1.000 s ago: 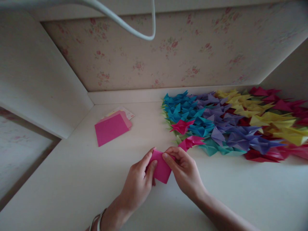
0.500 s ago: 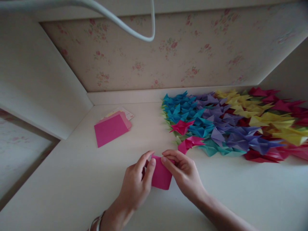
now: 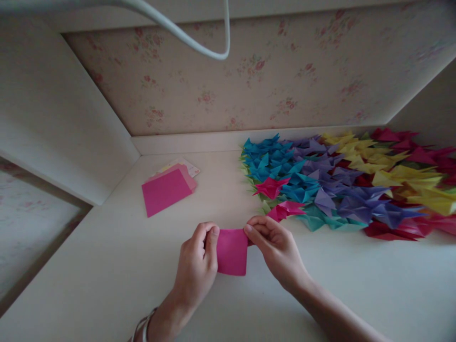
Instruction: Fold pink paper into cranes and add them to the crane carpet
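Note:
A small folded pink paper square (image 3: 232, 251) lies between my two hands on the white desk (image 3: 107, 266). My left hand (image 3: 197, 266) pinches its left edge with curled fingers. My right hand (image 3: 276, 249) pinches its upper right corner between thumb and forefinger. A bracelet shows on my left wrist.
A stack of pink paper sheets (image 3: 166, 190) lies at the back left of the desk. A large heap of folded paper cranes (image 3: 342, 187) in blue, purple, yellow, red and pink fills the back right. A floral wall stands behind, and a white cable (image 3: 185, 35) hangs overhead.
The pink paper has turned from tilted to square between my hands. My left hand has slid to its left edge, and my right hand has shifted slightly right.

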Tool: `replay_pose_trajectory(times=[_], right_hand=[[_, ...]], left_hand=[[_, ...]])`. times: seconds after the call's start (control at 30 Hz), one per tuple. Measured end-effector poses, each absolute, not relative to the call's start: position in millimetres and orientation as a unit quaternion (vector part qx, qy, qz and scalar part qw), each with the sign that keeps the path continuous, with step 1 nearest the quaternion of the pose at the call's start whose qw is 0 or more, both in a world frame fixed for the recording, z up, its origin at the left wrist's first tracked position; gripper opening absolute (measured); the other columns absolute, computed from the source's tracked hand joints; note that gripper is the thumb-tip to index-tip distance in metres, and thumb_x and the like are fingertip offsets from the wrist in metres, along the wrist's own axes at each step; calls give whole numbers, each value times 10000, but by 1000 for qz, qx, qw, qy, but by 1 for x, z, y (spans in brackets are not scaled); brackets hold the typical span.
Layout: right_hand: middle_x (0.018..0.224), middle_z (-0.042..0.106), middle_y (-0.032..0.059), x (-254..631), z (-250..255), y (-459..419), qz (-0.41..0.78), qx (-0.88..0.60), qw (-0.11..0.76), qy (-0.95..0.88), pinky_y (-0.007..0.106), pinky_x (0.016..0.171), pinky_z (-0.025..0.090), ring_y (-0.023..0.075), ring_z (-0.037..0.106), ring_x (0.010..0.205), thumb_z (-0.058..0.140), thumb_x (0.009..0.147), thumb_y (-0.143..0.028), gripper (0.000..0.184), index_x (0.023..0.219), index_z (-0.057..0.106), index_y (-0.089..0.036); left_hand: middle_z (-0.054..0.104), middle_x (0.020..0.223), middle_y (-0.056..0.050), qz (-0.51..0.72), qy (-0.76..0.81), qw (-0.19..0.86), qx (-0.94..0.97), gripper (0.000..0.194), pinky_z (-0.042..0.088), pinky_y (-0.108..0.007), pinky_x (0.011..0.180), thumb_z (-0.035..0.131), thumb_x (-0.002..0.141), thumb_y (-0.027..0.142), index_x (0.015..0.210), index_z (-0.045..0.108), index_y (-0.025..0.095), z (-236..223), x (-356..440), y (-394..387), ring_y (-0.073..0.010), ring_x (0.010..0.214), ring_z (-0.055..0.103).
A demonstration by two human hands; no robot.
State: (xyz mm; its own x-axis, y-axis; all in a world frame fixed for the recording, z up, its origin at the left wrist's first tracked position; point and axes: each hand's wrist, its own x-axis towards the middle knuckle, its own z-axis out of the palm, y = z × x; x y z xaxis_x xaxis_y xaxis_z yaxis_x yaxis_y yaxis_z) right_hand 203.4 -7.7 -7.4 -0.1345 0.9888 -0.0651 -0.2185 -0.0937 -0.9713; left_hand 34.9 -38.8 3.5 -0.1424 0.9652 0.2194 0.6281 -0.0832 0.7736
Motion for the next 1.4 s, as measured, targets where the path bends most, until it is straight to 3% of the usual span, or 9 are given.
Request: replay_pose_trajectory(times=[0.37, 0.57, 0.7, 0.87, 1.0, 1.17, 1.4], right_hand=[[706, 702, 19, 202, -9, -9, 562, -443, 524, -463, 262, 616, 550, 157, 653, 648, 730, 816, -378, 224, 868, 640, -180], [715, 703, 14, 199, -10, -9, 606, -429, 508, -438, 277, 642, 553, 161, 659, 665, 722, 815, -426, 303, 963, 626, -180], [706, 675, 9, 194, -7, -12, 628, -437, 471, -440, 239, 562, 495, 147, 618, 629, 673, 833, -498, 344, 945, 654, -173], [629, 573, -4, 194, -5, -15, 596, -457, 436, -496, 233, 495, 392, 129, 497, 553, 600, 870, -536, 395, 759, 656, -160], [621, 495, -20, 198, -8, -16, 555, -470, 447, -521, 230, 491, 335, 122, 424, 557, 576, 904, -495, 369, 725, 613, -175], [666, 521, -8, 195, -5, -16, 585, -459, 434, -509, 230, 513, 347, 128, 438, 584, 562, 911, -500, 365, 763, 623, -173], [626, 372, -38, 196, -4, -21, 554, -449, 401, -576, 241, 490, 254, 111, 317, 561, 475, 970, -461, 407, 672, 495, -186]], left_hand=[[656, 686, -7, 405, 642, 222, 612, 253, 454, -226, 568, 431, 980, 354, 881, 597, 191, 3, 38, -37, -155, 580, 612], [662, 691, -12, 411, 645, 230, 602, 236, 449, -219, 565, 454, 971, 350, 879, 597, 187, 2, 37, -37, -152, 596, 626], [665, 699, -15, 418, 648, 228, 595, 234, 446, -216, 547, 448, 971, 353, 891, 592, 187, 1, 36, -37, -153, 590, 624], [665, 695, -8, 417, 650, 221, 596, 221, 443, -215, 545, 453, 972, 347, 893, 589, 191, 2, 38, -39, -146, 576, 618], [661, 694, -2, 417, 641, 221, 606, 213, 446, -210, 556, 448, 978, 331, 900, 590, 193, 2, 40, -40, -138, 574, 614], [670, 709, -15, 427, 641, 212, 601, 199, 461, -218, 571, 450, 970, 314, 895, 588, 192, 3, 38, -40, -155, 604, 632], [641, 678, -4, 442, 654, 188, 584, 205, 433, -213, 518, 447, 969, 326, 900, 584, 190, 4, 39, -42, -142, 546, 582]])
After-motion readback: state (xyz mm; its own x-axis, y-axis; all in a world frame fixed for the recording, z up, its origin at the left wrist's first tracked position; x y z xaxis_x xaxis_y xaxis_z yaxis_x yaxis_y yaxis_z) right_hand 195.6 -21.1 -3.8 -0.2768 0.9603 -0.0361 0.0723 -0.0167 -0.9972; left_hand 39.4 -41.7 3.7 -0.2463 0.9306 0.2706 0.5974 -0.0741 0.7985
